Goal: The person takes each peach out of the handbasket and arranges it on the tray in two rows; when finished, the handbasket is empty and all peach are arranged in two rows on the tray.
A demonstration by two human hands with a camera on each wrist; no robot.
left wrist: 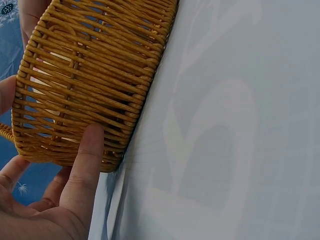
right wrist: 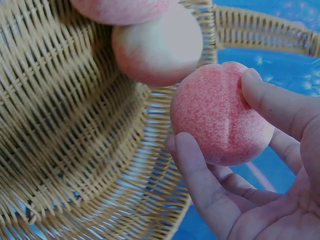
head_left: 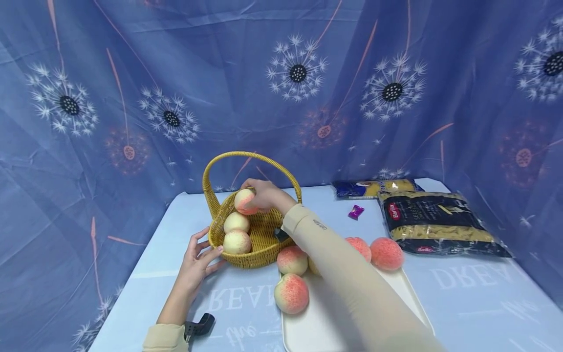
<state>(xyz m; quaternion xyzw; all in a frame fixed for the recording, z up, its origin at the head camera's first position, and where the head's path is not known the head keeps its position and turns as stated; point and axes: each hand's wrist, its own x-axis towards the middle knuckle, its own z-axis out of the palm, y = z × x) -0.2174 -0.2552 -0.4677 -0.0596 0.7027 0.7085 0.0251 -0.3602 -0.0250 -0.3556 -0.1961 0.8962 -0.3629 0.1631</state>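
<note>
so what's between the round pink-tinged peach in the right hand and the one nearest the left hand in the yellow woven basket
In the head view, another round, pale peach lies between them, inside the basket.

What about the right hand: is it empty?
No, the right hand grips a pink peach close to the woven basket.

Near the back left corner of the desk [head_left: 154,274], two peaches [head_left: 237,241] are contained in a wicker basket [head_left: 264,234], whose rim is held by the left hand [head_left: 196,260]. Another peach [head_left: 245,201] is held there by the right hand [head_left: 267,194]. Two food bags [head_left: 440,222] are laid near the back right corner.
</note>
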